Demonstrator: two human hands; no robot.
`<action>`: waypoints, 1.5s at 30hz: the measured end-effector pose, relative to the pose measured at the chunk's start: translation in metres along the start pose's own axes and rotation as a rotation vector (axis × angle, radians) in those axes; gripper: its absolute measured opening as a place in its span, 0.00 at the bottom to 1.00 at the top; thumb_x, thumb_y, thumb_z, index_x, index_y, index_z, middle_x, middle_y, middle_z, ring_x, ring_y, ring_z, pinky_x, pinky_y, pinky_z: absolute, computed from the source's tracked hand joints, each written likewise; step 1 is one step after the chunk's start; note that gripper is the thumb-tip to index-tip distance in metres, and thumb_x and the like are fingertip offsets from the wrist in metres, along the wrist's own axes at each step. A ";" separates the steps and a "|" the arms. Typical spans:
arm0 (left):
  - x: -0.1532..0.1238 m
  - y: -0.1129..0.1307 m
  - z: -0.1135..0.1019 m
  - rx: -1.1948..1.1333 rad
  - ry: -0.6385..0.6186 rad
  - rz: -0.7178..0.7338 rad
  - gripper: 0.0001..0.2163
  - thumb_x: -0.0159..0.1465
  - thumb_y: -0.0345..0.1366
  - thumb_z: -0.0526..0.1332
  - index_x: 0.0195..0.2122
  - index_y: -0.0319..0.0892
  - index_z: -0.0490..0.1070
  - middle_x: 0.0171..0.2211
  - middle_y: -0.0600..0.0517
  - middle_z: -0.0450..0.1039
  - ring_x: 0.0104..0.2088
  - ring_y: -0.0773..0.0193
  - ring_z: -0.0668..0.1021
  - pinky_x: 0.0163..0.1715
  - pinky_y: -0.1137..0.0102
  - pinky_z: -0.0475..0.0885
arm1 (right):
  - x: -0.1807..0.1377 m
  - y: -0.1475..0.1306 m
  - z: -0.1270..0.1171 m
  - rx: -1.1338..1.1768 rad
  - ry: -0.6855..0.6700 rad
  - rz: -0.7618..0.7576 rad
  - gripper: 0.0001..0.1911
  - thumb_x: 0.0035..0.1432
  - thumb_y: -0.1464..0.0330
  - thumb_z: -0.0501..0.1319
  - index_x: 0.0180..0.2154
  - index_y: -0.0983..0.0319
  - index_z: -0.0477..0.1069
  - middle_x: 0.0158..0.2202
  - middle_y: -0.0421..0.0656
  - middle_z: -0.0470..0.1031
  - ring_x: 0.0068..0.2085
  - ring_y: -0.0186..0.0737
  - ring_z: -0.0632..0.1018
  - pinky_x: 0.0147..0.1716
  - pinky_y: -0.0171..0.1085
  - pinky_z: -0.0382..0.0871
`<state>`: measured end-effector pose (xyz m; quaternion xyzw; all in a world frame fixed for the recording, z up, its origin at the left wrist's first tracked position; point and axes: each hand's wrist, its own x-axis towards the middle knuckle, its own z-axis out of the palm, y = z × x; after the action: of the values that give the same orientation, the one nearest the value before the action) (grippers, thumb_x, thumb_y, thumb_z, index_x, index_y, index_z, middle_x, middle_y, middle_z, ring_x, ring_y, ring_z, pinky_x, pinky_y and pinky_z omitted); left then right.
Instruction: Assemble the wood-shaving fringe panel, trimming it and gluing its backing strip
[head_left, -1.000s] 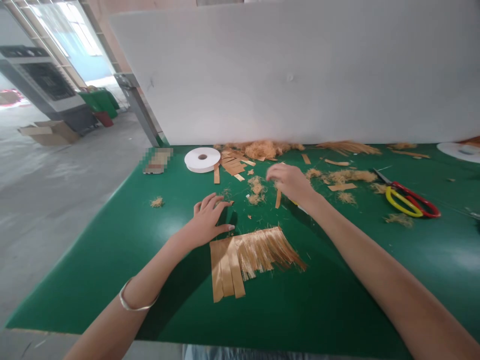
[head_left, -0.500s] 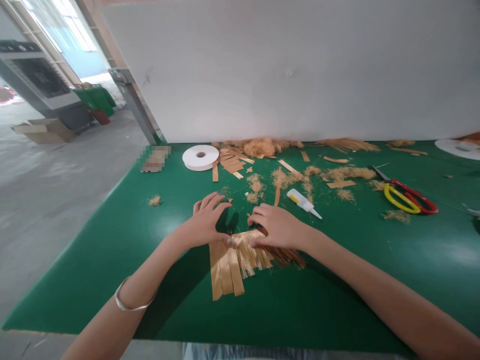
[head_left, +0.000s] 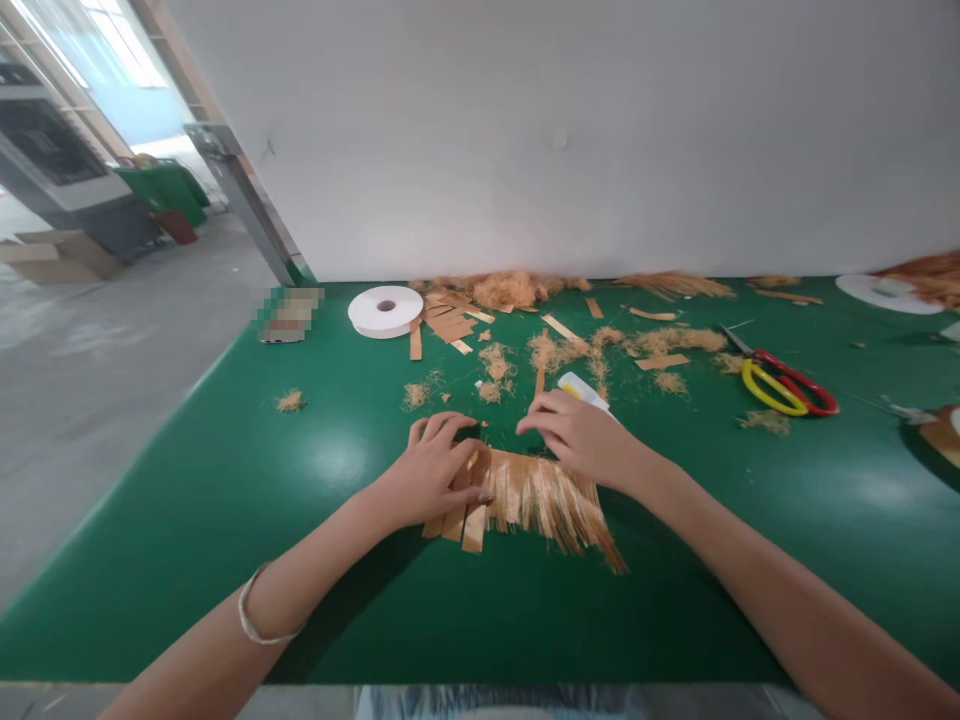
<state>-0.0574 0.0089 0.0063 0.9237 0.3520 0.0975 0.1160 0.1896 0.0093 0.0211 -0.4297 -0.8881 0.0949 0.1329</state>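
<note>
A straw-coloured fringed strip (head_left: 536,495) lies on the green table, its shredded ends fanned toward me and to the right. Uncut flat tan strips (head_left: 474,528) make up its left end. My left hand (head_left: 431,470) rests over those strips with fingers spread and thumb across the front, so it is open. My right hand (head_left: 585,430) sits over the upper right edge of the fringe. Its fingers are curled together, and what they pinch, if anything, is hidden. Just behind that hand lies a white glue bottle (head_left: 583,388), partly covered.
Scissors (head_left: 784,385) with yellow and red handles lie at right. White tape rolls (head_left: 386,310) stand at back left and back right. Loose fibre tufts (head_left: 495,365) and cut strips litter the table's back, below a white panel (head_left: 525,140). A blurred-out flat object (head_left: 291,315) sits back left.
The fringe now lies fanned out, with more of its shredded part showing. My right hand has moved right and back, partly covering the glue bottle. The left hand now lies over the flat strips.
</note>
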 end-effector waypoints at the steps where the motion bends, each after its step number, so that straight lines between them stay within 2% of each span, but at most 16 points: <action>1: 0.000 0.001 0.001 0.010 0.010 0.002 0.22 0.59 0.54 0.56 0.48 0.46 0.67 0.55 0.42 0.61 0.57 0.46 0.59 0.54 0.49 0.55 | 0.000 -0.005 0.003 -0.011 0.007 -0.040 0.20 0.61 0.76 0.44 0.43 0.58 0.72 0.40 0.48 0.70 0.39 0.41 0.70 0.34 0.39 0.64; 4: 0.000 0.002 0.002 0.037 0.023 0.007 0.22 0.59 0.54 0.56 0.47 0.44 0.68 0.53 0.42 0.62 0.56 0.46 0.60 0.53 0.49 0.56 | 0.002 -0.019 0.014 -0.058 -0.010 -0.131 0.19 0.63 0.72 0.46 0.46 0.56 0.72 0.40 0.48 0.68 0.36 0.41 0.68 0.29 0.37 0.61; 6: 0.000 0.002 0.002 0.047 0.026 0.012 0.22 0.59 0.54 0.56 0.47 0.44 0.68 0.53 0.42 0.62 0.55 0.46 0.60 0.53 0.50 0.56 | 0.003 -0.023 0.019 -0.077 -0.011 -0.176 0.16 0.63 0.72 0.49 0.44 0.55 0.73 0.40 0.47 0.69 0.36 0.41 0.67 0.28 0.37 0.59; 9: -0.001 0.002 0.001 0.062 0.028 0.023 0.22 0.59 0.54 0.55 0.46 0.45 0.68 0.52 0.42 0.62 0.55 0.46 0.60 0.52 0.50 0.56 | 0.002 -0.022 0.023 -0.045 0.022 -0.207 0.16 0.60 0.76 0.50 0.30 0.59 0.75 0.38 0.46 0.71 0.36 0.40 0.66 0.31 0.38 0.59; 11: -0.001 0.002 0.000 0.089 0.021 0.027 0.20 0.60 0.53 0.54 0.45 0.44 0.68 0.52 0.42 0.62 0.54 0.47 0.61 0.52 0.50 0.56 | 0.001 -0.021 0.025 0.008 0.044 -0.205 0.18 0.58 0.77 0.52 0.20 0.61 0.71 0.36 0.45 0.72 0.35 0.39 0.66 0.32 0.38 0.59; 13: -0.001 0.003 -0.001 0.114 0.024 0.028 0.18 0.62 0.51 0.52 0.42 0.43 0.68 0.51 0.42 0.62 0.54 0.47 0.61 0.51 0.51 0.57 | 0.000 -0.022 0.026 0.055 0.056 -0.212 0.20 0.57 0.77 0.52 0.15 0.63 0.65 0.33 0.45 0.72 0.34 0.38 0.66 0.32 0.37 0.59; 17: -0.001 0.004 0.000 0.147 0.069 0.022 0.14 0.67 0.44 0.48 0.37 0.42 0.69 0.49 0.42 0.63 0.53 0.50 0.61 0.49 0.52 0.58 | -0.004 -0.034 0.027 0.062 0.061 -0.269 0.15 0.58 0.77 0.50 0.25 0.63 0.71 0.32 0.45 0.72 0.34 0.38 0.66 0.32 0.37 0.60; 20: -0.001 0.004 0.003 0.167 0.099 0.025 0.10 0.66 0.36 0.49 0.36 0.42 0.68 0.48 0.44 0.64 0.52 0.52 0.62 0.48 0.54 0.59 | -0.009 -0.048 0.026 0.003 0.019 -0.343 0.09 0.58 0.68 0.54 0.33 0.63 0.72 0.35 0.46 0.72 0.36 0.40 0.66 0.33 0.39 0.59; 24: -0.001 0.002 0.005 0.184 0.130 0.035 0.07 0.65 0.32 0.51 0.36 0.41 0.69 0.48 0.43 0.64 0.52 0.52 0.62 0.48 0.55 0.59 | -0.015 -0.068 0.027 -0.056 -0.062 -0.379 0.23 0.50 0.50 0.59 0.36 0.63 0.70 0.37 0.47 0.70 0.39 0.44 0.67 0.37 0.42 0.60; 26: -0.001 0.002 0.006 0.186 0.139 0.039 0.07 0.65 0.33 0.52 0.36 0.41 0.69 0.48 0.43 0.64 0.51 0.52 0.62 0.47 0.55 0.59 | -0.018 -0.076 0.030 -0.065 -0.063 -0.335 0.27 0.47 0.47 0.59 0.37 0.64 0.69 0.37 0.47 0.70 0.40 0.45 0.67 0.40 0.43 0.60; 28: -0.001 0.002 0.006 0.183 0.145 0.044 0.07 0.65 0.33 0.52 0.36 0.41 0.69 0.48 0.44 0.65 0.51 0.52 0.62 0.47 0.56 0.59 | -0.019 -0.081 0.034 -0.077 -0.035 -0.272 0.23 0.49 0.50 0.59 0.36 0.64 0.69 0.37 0.47 0.70 0.40 0.45 0.67 0.40 0.43 0.60; 32: -0.001 0.004 0.005 0.172 0.140 0.038 0.07 0.64 0.32 0.52 0.35 0.40 0.69 0.47 0.43 0.66 0.51 0.52 0.63 0.46 0.56 0.59 | -0.018 -0.084 0.043 -0.117 0.062 -0.232 0.08 0.55 0.65 0.56 0.32 0.64 0.70 0.34 0.46 0.71 0.38 0.43 0.68 0.37 0.41 0.59; 35: -0.001 0.004 0.003 0.135 0.140 0.023 0.08 0.64 0.31 0.51 0.34 0.40 0.69 0.47 0.43 0.67 0.50 0.51 0.64 0.45 0.55 0.60 | -0.015 -0.082 0.046 -0.108 0.127 -0.257 0.09 0.58 0.70 0.53 0.30 0.64 0.70 0.31 0.45 0.71 0.36 0.41 0.68 0.35 0.40 0.59; 38: -0.001 0.004 0.000 -0.052 0.165 0.013 0.09 0.65 0.31 0.49 0.35 0.40 0.68 0.44 0.44 0.69 0.47 0.54 0.66 0.45 0.56 0.62 | -0.013 -0.076 0.044 0.011 0.156 -0.218 0.10 0.59 0.71 0.53 0.29 0.63 0.71 0.30 0.44 0.72 0.34 0.39 0.68 0.34 0.39 0.60; 41: -0.002 0.007 -0.006 -0.450 0.224 -0.049 0.12 0.64 0.28 0.46 0.41 0.40 0.67 0.40 0.46 0.70 0.42 0.61 0.70 0.44 0.63 0.66 | -0.011 -0.069 0.039 0.191 0.183 -0.056 0.10 0.60 0.69 0.55 0.27 0.62 0.70 0.27 0.43 0.71 0.33 0.38 0.68 0.31 0.37 0.61; 45: 0.000 0.017 -0.013 -0.869 0.194 -0.173 0.15 0.57 0.28 0.52 0.46 0.40 0.68 0.40 0.48 0.71 0.39 0.63 0.73 0.36 0.69 0.69 | -0.008 -0.060 0.034 0.343 0.173 0.142 0.15 0.61 0.66 0.54 0.23 0.61 0.66 0.24 0.41 0.68 0.31 0.37 0.67 0.29 0.36 0.60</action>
<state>-0.0500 -0.0017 0.0237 0.7431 0.3636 0.3122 0.4670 0.1397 -0.0357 0.0050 -0.4687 -0.8117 0.2165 0.2729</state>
